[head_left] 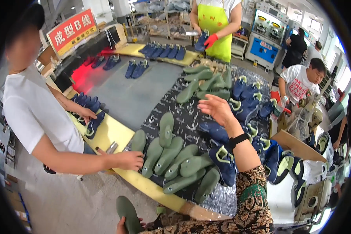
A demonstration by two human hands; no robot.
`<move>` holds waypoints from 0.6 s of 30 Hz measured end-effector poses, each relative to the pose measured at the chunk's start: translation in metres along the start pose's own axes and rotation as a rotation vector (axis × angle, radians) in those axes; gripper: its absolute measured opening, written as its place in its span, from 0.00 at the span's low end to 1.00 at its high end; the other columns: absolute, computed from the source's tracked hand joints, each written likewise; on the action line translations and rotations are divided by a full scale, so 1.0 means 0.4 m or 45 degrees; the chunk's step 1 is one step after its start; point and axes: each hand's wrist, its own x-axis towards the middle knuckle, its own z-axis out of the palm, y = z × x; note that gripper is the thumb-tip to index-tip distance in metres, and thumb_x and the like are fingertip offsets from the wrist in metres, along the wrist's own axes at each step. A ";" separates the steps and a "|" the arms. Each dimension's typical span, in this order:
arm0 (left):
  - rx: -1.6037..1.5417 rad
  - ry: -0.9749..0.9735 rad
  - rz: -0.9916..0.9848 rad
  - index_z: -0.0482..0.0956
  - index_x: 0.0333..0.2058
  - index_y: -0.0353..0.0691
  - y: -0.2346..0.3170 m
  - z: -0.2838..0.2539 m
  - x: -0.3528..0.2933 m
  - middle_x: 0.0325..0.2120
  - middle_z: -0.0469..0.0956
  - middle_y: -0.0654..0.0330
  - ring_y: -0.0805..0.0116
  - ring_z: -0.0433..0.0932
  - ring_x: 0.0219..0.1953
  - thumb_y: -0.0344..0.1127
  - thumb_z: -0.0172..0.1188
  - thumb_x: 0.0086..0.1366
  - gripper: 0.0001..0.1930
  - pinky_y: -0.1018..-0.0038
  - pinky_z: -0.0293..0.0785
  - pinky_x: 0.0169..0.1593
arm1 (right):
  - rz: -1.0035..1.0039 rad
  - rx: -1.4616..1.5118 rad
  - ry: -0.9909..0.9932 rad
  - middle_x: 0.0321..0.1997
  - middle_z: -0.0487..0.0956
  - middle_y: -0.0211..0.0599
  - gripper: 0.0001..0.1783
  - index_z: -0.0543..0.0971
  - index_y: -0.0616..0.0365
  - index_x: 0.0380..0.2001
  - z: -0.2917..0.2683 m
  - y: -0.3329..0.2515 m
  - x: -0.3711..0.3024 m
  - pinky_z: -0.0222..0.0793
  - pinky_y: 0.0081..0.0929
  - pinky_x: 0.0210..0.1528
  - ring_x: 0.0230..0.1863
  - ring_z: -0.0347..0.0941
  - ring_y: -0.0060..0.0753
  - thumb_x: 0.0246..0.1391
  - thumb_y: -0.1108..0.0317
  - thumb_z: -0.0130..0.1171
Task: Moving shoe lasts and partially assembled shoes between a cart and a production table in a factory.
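Near the lower edge, my left hand point(122, 226) is wrapped round a dark green shoe last point(128, 212), held upright beside the table edge. My right hand point(217, 111) reaches out over the table with its fingers stretched and nothing in them; a black band circles the wrist. Just beyond it lies a heap of green shoe lasts point(188, 92). Another pile of lasts point(171, 156) lies nearer, to the left of my right forearm. Navy shoes with pale green linings point(223, 160) sit under and beside that forearm, several more spreading to the right.
A co-worker in a white shirt point(39, 105) on the left touches a navy shoe point(94, 124) and reaches toward the near lasts. Across the table, a person in a yellow-green apron point(214, 27) holds a shoe. Another person point(300, 82) works at right. Yellow foam strips point(160, 193) edge the table.
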 end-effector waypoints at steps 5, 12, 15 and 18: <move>0.062 -0.085 -0.019 0.62 0.52 0.31 0.028 -0.013 0.029 0.45 0.69 0.46 0.48 0.69 0.44 0.63 0.39 0.58 0.38 0.53 0.68 0.46 | 0.369 -0.298 -0.339 0.39 0.75 0.46 0.19 0.67 0.66 0.45 0.102 0.115 -0.240 0.73 0.24 0.34 0.35 0.75 0.34 0.51 0.66 0.54; 0.372 -0.321 -0.031 0.63 0.49 0.32 0.073 0.037 0.144 0.38 0.70 0.43 0.45 0.71 0.41 0.63 0.42 0.54 0.37 0.50 0.67 0.45 | 0.566 -0.111 -0.134 0.42 0.73 0.43 0.22 0.65 0.66 0.49 0.143 0.197 -0.596 0.72 0.20 0.36 0.38 0.73 0.29 0.54 0.64 0.51; 0.272 -0.497 -0.256 0.62 0.48 0.28 0.083 0.035 0.139 0.40 0.71 0.44 0.50 0.72 0.42 0.63 0.41 0.54 0.39 0.55 0.66 0.47 | 0.548 -0.196 -0.296 0.42 0.73 0.43 0.24 0.63 0.66 0.50 0.185 0.282 -0.738 0.72 0.19 0.36 0.38 0.73 0.28 0.54 0.64 0.51; 0.277 -0.621 -0.416 0.63 0.47 0.27 0.094 0.018 0.134 0.43 0.70 0.44 0.52 0.72 0.43 0.60 0.45 0.57 0.36 0.63 0.66 0.50 | 0.684 -0.293 -0.375 0.43 0.73 0.42 0.20 0.65 0.65 0.49 0.251 0.364 -0.808 0.72 0.22 0.35 0.39 0.73 0.28 0.54 0.69 0.51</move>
